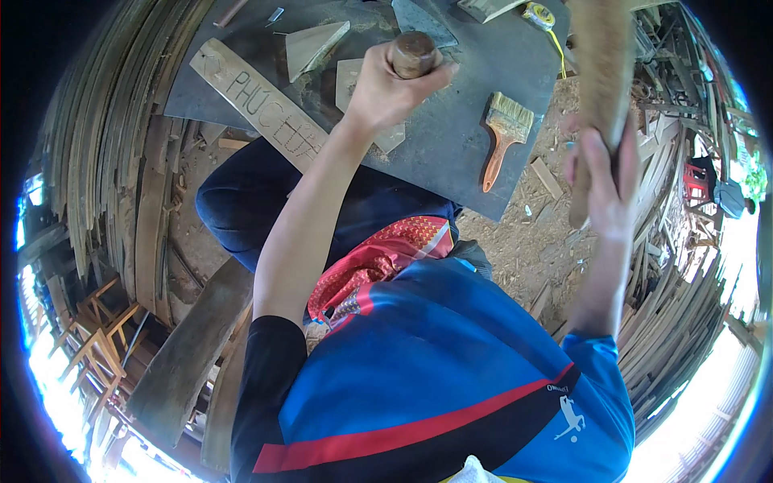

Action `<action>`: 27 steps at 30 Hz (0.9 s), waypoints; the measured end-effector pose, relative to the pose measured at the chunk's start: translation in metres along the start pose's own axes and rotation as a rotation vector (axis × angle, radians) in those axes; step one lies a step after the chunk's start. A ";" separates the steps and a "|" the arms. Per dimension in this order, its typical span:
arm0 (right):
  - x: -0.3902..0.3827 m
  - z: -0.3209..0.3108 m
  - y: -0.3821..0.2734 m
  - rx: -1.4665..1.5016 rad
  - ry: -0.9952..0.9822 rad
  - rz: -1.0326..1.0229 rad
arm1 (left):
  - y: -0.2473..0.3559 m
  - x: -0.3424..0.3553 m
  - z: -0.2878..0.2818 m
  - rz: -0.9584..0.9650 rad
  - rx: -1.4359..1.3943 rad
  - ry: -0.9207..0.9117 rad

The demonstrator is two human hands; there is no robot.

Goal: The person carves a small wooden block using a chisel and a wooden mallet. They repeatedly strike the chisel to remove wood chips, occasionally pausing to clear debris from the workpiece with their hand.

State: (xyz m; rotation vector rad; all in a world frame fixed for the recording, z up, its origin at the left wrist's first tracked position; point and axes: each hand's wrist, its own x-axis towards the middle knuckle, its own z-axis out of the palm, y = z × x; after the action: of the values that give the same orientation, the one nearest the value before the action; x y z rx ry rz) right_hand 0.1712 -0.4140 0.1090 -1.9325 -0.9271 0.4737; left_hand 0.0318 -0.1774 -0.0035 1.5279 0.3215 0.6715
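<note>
My left hand [394, 84] is closed around an upright, round wooden tool handle [415, 53] above the dark work table [451, 161]. I see the handle's top end; its lower part is hidden by my fist. A pale flat wood piece [392, 138] lies below that hand and wrist. Off to the right, my right hand [604, 173] grips a long club-like wooden mallet [602, 64], raised and slightly blurred. The mallet is apart from the handle. Beside my left forearm lies a narrow wooden board [258, 101] with letters marked into it.
A paintbrush [507, 133] lies on the table's right side, with a yellow tape measure [539, 16] farther back. Wood offcuts [316, 48] and a grey flat piece [424, 22] lie near my left hand. Stacked planks [97, 121] stand at left; shavings cover the floor [531, 233].
</note>
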 end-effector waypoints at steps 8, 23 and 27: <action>-0.028 -0.008 -0.070 -0.463 -0.111 -0.298 | -0.005 -0.005 -0.003 0.000 -0.100 0.026; -0.033 0.002 -0.066 -0.573 -0.072 -0.194 | -0.004 -0.011 -0.004 0.030 -0.126 0.076; -0.031 0.004 -0.062 -0.559 0.004 -0.180 | 0.002 -0.014 -0.004 0.003 -0.028 0.034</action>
State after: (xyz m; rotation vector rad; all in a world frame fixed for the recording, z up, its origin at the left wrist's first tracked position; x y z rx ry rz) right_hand 0.1227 -0.4168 0.1591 -2.3091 -1.3187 0.1055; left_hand 0.0182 -0.1826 -0.0049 1.4919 0.3342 0.7021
